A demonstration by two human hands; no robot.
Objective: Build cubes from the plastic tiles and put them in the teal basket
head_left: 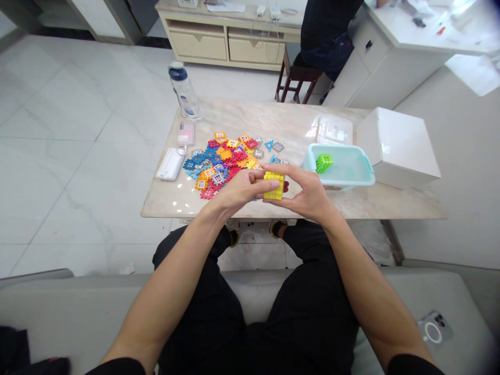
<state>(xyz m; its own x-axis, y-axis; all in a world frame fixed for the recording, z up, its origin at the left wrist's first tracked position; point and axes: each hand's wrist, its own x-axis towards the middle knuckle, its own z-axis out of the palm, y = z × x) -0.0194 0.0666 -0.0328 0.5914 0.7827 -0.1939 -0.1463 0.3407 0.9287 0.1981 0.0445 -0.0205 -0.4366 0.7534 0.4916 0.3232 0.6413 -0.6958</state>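
Note:
Between both hands is a stack of yellow interlocking plastic tiles, held above the table's front edge. My left hand grips it from the left with the thumb lying across its face. From the right, my right hand closes round it, fingers along its top and bottom edges. Something small and dark red shows behind the stack; I cannot make out what it is. On the table just beyond my left hand lies a heap of loose tiles in blue, red, orange, purple and grey, some with white window shapes.
A pale blue bin holding green tiles stands right of my hands, its clear lid behind. Further right is a white box. A water bottle and a white power bank are on the left. Another person sits beyond.

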